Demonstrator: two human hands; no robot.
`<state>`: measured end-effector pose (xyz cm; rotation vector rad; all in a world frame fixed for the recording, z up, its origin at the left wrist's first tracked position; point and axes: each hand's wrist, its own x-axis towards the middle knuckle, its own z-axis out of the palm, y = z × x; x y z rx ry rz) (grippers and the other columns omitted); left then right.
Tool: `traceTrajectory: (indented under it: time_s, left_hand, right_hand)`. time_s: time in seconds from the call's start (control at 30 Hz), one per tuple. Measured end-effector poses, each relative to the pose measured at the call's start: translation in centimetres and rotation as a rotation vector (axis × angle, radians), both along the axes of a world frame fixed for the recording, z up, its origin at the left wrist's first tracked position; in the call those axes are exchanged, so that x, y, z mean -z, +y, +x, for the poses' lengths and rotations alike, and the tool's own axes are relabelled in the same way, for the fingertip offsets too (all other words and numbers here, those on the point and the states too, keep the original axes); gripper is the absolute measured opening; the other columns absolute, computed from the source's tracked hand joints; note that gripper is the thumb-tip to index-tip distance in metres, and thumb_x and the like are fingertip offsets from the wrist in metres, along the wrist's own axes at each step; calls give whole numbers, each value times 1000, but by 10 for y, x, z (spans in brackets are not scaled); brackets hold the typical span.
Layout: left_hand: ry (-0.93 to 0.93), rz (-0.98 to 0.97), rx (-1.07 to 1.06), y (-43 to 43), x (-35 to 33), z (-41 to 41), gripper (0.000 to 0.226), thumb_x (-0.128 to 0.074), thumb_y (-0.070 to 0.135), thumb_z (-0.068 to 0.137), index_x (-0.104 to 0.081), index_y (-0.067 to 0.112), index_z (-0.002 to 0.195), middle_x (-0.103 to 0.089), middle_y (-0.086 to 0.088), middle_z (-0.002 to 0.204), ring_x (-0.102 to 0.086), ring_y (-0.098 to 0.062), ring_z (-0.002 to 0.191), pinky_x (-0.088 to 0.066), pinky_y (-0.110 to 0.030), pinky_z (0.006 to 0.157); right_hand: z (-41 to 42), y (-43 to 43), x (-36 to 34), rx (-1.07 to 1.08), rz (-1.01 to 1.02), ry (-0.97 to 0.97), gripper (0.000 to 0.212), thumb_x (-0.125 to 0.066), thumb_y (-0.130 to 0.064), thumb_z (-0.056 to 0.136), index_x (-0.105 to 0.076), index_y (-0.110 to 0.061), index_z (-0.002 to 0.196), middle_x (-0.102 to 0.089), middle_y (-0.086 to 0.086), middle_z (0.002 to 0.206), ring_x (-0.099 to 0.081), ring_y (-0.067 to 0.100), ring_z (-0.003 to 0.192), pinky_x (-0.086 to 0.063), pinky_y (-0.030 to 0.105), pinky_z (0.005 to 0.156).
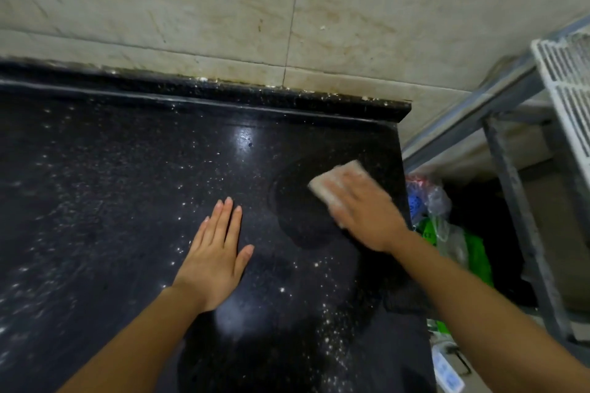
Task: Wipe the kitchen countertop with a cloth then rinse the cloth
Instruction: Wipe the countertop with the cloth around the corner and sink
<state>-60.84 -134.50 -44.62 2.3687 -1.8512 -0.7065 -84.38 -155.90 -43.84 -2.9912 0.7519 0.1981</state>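
Nearest, beside the right forearm and lower than the worktop: white plastic item [447, 375] with blue marks, too blurred to identify.

Left hand [214, 260]: lies palm down on the black, white-flecked polished stone countertop [111, 201]. Fingers straight and close together, thumb angled out to the side. Holds nothing.

Around the left wrist and toward the right forearm: loose white specks [329, 321] scattered over the stone, thickest between the two forearms.

Right hand [367, 217]: sits ahead and to the right of the left hand, apart from it, close to the countertop's right-hand edge. Presses down on the pale beige folded rectangular cloth [332, 180], fingers laid across its top, straight so far as blur allows. Cloth lies flat on the stone, its far corner and left edge showing beyond the fingertips.

Just left of the right hand, ahead of the left thumb: darker round patch [297, 210] on the surface, touching the cloth's near edge.

Right of the right hand, off the worktop edge: clear and green plastic bags [447, 226], then grey metal rack frame [510, 169] and white slatted grille [568, 89] above it.

Beyond both hands: raised black stone upstand [223, 94] along the back edge, pale residue at its top seam. Behind it, beige marbled wall tiles [191, 9] with brownish staining.
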Motion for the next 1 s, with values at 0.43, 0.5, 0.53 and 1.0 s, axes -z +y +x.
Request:
traceTrajectory:
  time_s: [0.43, 0.5, 0.53, 1.0]
  left_hand:
    - [-161, -100, 1, 3, 9, 0, 65, -16, 46, 100, -14, 3, 149, -9, -14, 158, 4, -22, 145, 4, -32, 114]
    - [-174, -95, -8, 2, 9, -1, 65, -18, 46, 100, -18, 2, 148, -14, -15, 157, -2, -23, 145, 0, -33, 114]
    - [-178, -95, -11, 2, 9, -1, 65, -18, 46, 100, -19, 2, 148, -15, -15, 157, -3, -23, 145, -1, -33, 114]
    - [-109, -64, 0, 1, 4, 0, 73, 7, 57, 91, 16, 11, 147, 25, -5, 155, 33, -10, 137, 26, -23, 108]
  right_hand:
    - [145, -22, 4, 988, 213, -56, 59, -10, -39, 104, 9, -14, 153, 16, 17, 159, 17, 30, 146, 14, 42, 116]
    - [181, -5, 4, 855, 233, -51, 59, -11, -39, 103, 10, -15, 153, 18, 16, 158, 17, 30, 146, 15, 41, 116]
    - [196, 4, 4, 777, 243, -53, 59, -12, -39, 103, 10, -16, 153, 18, 16, 158, 17, 30, 146, 15, 40, 116]
    - [102, -40, -4, 216, 172, 7, 51, -19, -42, 104, -10, -31, 154, -5, 6, 162, 1, 20, 149, 10, 29, 116]
